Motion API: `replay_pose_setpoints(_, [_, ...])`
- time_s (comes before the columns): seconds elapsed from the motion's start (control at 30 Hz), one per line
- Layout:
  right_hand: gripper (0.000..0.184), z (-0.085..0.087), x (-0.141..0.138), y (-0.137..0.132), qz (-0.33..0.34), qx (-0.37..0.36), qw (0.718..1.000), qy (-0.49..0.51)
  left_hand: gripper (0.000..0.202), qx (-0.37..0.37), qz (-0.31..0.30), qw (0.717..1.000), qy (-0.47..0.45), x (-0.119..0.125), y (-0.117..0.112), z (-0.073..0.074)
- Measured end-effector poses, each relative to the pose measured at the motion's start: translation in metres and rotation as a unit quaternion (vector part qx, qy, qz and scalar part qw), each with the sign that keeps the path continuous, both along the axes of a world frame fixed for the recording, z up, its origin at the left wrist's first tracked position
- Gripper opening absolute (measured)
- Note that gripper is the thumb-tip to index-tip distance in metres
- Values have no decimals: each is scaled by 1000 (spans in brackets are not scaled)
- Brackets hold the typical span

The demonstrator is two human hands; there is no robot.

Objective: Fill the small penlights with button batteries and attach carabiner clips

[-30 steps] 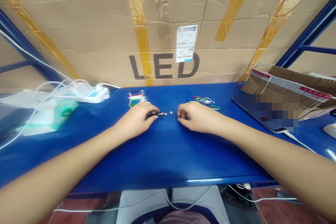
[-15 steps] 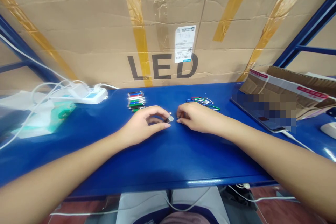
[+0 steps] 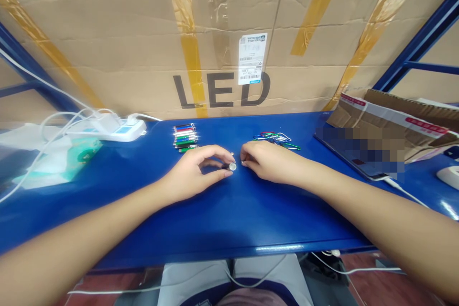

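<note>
My left hand [image 3: 201, 172] pinches a small dark tube with a round silver end [image 3: 232, 166], much like a mini flashlight. The silver end faces right and toward me. My right hand [image 3: 263, 160] is just across from it, apart from the tube, with thumb and fingertips pressed together; whatever they hold is too small to make out. Behind my left hand lies a row of slim coloured metal tubes [image 3: 185, 136], partly covered by that hand. Several coloured carabiners [image 3: 281, 138] lie in a loose pile behind my right hand.
A white power strip [image 3: 134, 130] with cables and a green-and-white plastic packet [image 3: 77, 158] lie at the left. At the right are a tablet-like device [image 3: 344, 160] on a charging cable, an opened cardboard box [image 3: 390, 122] and a white mouse [image 3: 450, 177]. A large carton [image 3: 143, 48] stands behind the blue table [image 3: 229, 220].
The tube's silver end has shifted slightly down and turned a little more toward me in my left hand. My right hand has barely moved.
</note>
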State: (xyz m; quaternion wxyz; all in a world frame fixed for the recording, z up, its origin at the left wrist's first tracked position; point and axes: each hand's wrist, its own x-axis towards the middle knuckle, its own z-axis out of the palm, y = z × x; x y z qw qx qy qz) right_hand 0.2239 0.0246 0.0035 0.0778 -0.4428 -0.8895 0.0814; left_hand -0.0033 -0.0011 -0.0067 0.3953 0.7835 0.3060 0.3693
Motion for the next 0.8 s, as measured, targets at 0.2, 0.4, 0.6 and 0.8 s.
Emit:
replay_pose_setpoints(0.2, [6, 2, -4, -4, 12, 2, 998, 58, 20, -13, 8, 1000, -8, 1, 1, -1])
replay_pose_setpoints(0.4, [15, 5, -7, -5, 17, 9, 986, 166, 23, -11, 5, 1000, -14, 0, 1, -3])
replay_pose_setpoints(0.6, [16, 5, -6, -4, 47, 84, 970, 222, 25, -7, 9, 1000, -2, -1, 1, -2])
replay_pose_setpoints(0.8, [11, 10, -6, -8, 44, 102, 960, 256, 28, -15, 16, 1000, 8, -1, 1, 1])
